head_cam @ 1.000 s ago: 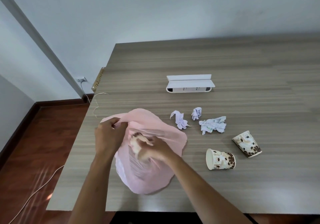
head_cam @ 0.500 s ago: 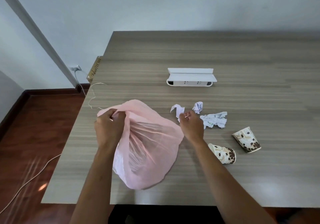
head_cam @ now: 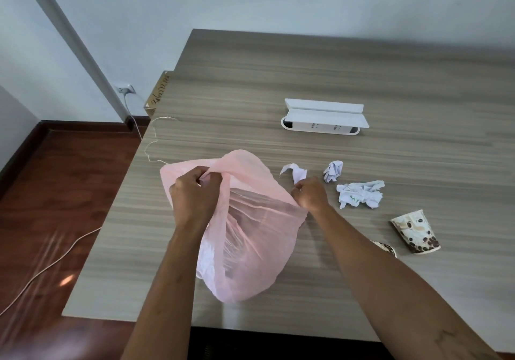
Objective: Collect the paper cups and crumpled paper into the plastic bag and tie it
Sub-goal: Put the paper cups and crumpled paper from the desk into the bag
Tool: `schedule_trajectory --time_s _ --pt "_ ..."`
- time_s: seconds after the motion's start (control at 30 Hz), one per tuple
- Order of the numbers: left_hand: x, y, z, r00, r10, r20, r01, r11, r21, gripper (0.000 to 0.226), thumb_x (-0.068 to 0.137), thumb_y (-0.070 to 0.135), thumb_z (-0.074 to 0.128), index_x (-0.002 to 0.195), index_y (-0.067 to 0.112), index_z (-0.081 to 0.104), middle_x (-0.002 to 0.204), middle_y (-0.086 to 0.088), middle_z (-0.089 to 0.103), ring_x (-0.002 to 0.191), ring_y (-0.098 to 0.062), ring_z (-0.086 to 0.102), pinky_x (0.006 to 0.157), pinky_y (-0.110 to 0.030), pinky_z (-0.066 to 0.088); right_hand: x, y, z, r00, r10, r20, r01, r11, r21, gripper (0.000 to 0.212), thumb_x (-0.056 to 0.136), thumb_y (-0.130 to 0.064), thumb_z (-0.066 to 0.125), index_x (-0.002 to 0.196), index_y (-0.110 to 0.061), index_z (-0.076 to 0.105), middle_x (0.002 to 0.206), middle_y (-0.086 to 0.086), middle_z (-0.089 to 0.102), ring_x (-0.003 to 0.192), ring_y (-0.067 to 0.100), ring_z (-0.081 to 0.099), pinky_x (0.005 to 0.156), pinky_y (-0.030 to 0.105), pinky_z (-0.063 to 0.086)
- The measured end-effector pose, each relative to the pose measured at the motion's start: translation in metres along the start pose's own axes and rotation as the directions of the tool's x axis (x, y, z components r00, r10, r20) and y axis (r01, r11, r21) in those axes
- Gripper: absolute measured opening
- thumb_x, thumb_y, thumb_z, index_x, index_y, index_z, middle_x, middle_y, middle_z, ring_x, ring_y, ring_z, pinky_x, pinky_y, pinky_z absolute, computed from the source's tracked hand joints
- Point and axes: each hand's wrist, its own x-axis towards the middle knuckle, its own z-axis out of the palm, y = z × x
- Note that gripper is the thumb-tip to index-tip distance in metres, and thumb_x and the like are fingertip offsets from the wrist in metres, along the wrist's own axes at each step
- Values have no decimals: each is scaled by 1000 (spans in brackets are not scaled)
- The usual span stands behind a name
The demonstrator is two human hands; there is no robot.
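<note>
Pink plastic bag point(head_cam: 250, 237) sits on the wooden table point(head_cam: 390, 81) near its front-left edge, mouth held open. Left hand point(head_cam: 195, 192) grips the bag's rim at the upper left, fingers curled tight round a bunch of the thin plastic. Right hand point(head_cam: 310, 194) is at the opposite side of the rim, fingers curled and pinching something there; it looks like the bag's edge, though from this angle I can't be sure it isn't a scrap of paper. Something white shows through the bag's lower left side.

Just beyond the right hand lies a small folded scrap of paper point(head_cam: 295, 172), almost touching the knuckles. Next to it, to the right, a small crumpled ball point(head_cam: 333, 170), and nearer the front, a larger crumpled sheet point(head_cam: 359, 194) with a green mark on it. Further right, one paper cup point(head_cam: 416, 233) lies on its side, coffee-bean pattern showing. A second cup point(head_cam: 386, 248) is mostly hidden behind the right forearm.

Farther back on the table, a white power strip point(head_cam: 323, 117) with its lid raised. A thin cord point(head_cam: 156, 142) curls off the table's left edge.
</note>
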Motion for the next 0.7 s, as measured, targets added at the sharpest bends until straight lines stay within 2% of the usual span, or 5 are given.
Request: schedule_trajectory --time_s 0.13,0.2,0.37,0.5,0.7 --pt "-1 1 -5 1000 -1 -1 1 1000 1 19 88 22 62 71 29 65 66 -5 63 72 -27 55 65 -26 41 -21 -9 -19 995 39 -93 -21 982 190 4 77 -11 69 80 -10 73 78 3 67 75 17 59 66 19 37" --pt "-2 2 -9 1000 -4 -22 3 1000 -14 10 88 24 64 84 24 73 72 1 65 75 -21 59 62 -19 41 -37 -11 -32 990 33 -134 4 964 265 4 77 -12 70 79 -12 67 76 0 63 73 16 57 59 20 37" --pt "-7 0 -15 995 -4 -103 1 1000 -27 21 88 27 65 102 17 76 86 -3 72 82 -22 63 73 -27 42 -83 -12 -78 969 42 -242 87 863 497 24 75 -19 73 90 -12 56 82 -5 61 72 13 57 60 19 42" --pt "-12 -1 -16 990 8 -141 -11 1000 -21 20 89 28 63 98 15 76 80 -4 69 76 -20 59 71 -27 40 -113 -15 -128 996 -87 -1 75 852 518 11 78 -20 67 82 -15 59 68 -1 69 51 14 61 58 28 49" --pt "-24 11 -4 995 -1 -104 -5 998 -57 15 88 28 64 93 19 75 81 -1 71 79 -20 62 73 -29 45 -139 -39 -105 884 -204 420 50 936 350 12 82 -15 70 88 -8 63 67 7 70 44 12 62 51 23 53"
